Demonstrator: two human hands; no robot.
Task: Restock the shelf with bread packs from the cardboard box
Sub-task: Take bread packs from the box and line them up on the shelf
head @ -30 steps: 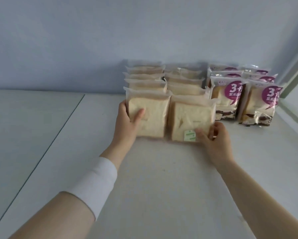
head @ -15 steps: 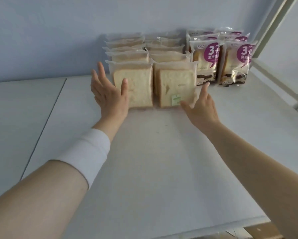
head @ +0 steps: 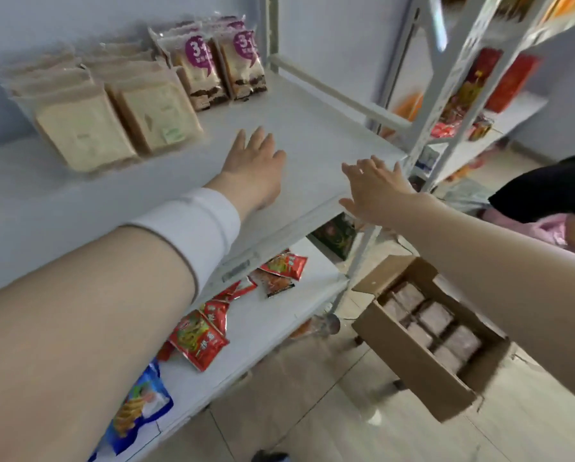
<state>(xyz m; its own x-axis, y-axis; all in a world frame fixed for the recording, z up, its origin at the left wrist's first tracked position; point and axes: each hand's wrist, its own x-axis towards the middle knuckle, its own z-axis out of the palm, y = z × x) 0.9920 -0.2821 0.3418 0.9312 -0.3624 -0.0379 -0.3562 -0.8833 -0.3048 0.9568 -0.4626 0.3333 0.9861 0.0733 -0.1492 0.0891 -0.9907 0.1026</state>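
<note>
**Hands off the bread, turning toward the box**

Both hands have let go of the front bread packs (head: 89,135) and drawn back along the shelf (head: 312,128). The packs now stand on their own at the head of two rows, just beside the purple-labelled packs (head: 212,68). That pair looks placed, so I would guess the next reach is for more stock. The left hand (head: 256,161) is low over bare shelf with its fingers spread, holding nothing; I cannot tell whether it touches the shelf. The right hand (head: 376,191) is splayed and empty at the shelf's front edge. The cardboard box (head: 422,361) sits open on the floor below and to the right, with packs still inside. Red snack packets (head: 196,338) lie on the lower shelf (head: 279,311).
</note>
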